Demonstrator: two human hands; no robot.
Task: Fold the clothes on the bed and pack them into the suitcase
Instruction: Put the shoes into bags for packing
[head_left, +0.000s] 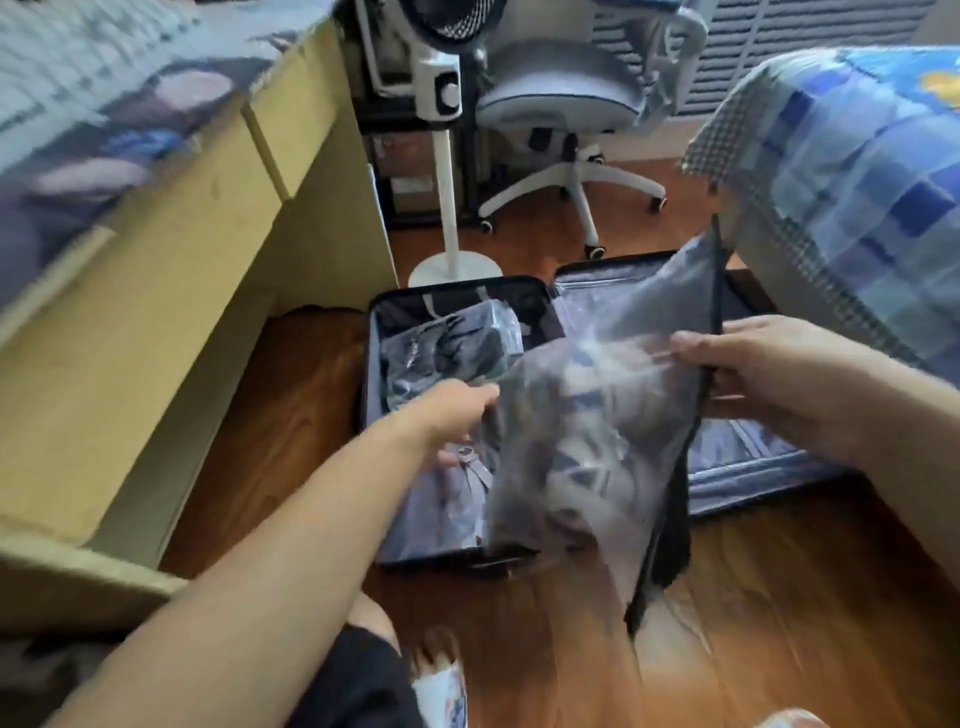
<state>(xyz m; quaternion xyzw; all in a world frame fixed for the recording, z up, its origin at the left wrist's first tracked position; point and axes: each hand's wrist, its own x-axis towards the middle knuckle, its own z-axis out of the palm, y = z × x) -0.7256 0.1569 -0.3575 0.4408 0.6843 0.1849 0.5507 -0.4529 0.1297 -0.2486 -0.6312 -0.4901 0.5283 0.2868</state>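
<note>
A dark suitcase (769, 480) lies open flat on the wooden floor. Its left half holds one packed translucent bag of dark clothes (452, 343). Above the suitcase I hold a second translucent zip bag (587, 441) with folded clothes inside; it has a black zipper edge on the right. My left hand (457, 410) grips the bag's left edge. My right hand (769, 364) grips its upper right edge at the zipper. The bag hangs tilted over the seam between both suitcase halves. The picture is blurred by motion.
A yellow wooden bed frame (171, 312) rises on the left. A blue chequered quilt (857, 197) hangs at the right. Behind the suitcase stand a white pedestal fan (452, 171) and a grey office chair (561, 104). My feet show at the bottom.
</note>
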